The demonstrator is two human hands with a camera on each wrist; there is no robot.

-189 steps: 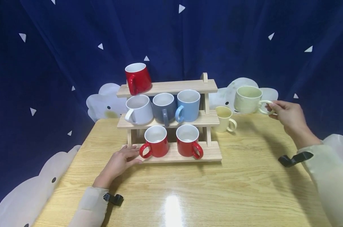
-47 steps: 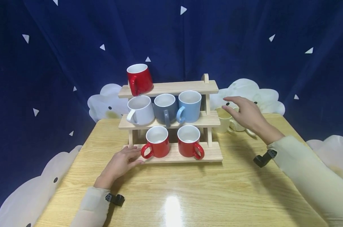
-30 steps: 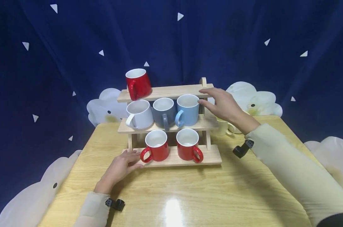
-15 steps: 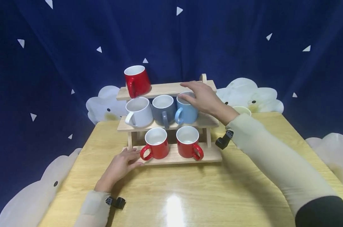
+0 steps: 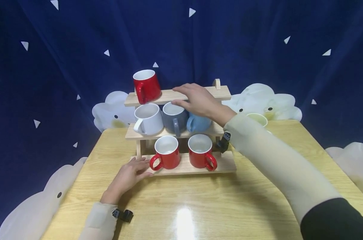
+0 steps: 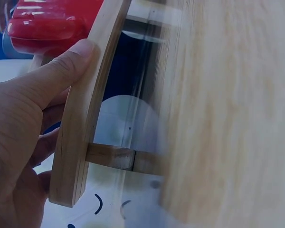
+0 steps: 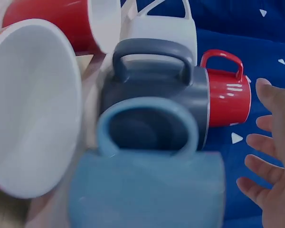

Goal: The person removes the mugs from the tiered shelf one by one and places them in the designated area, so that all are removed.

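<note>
My left hand (image 5: 125, 178) grips the left end of the bottom plank of a three-tier wooden shelf (image 5: 226, 163); in the left wrist view the thumb presses the plank's edge, with the fingers on its other side. Over the middle tier hovers my right hand (image 5: 200, 100), fingers apart and holding nothing. Below it are a grey mug (image 5: 172, 121) and a light blue mug (image 5: 198, 124), partly hidden by it. A white mug (image 5: 149, 121) stands left of the grey one. On the top tier sits a red mug (image 5: 146, 87).
Two more red mugs, one left (image 5: 169, 156) and one right (image 5: 199, 156), stand on the bottom tier. A pale green mug (image 5: 259, 119) on the table (image 5: 181, 200) behind the right sleeve is mostly hidden. A dark blue curtain (image 5: 244, 43) hangs behind.
Earlier my right hand held the pale green mug by its handle; that mug now stands on the table. The emptied hand has moved left over the shelf. My left hand has stayed put.
</note>
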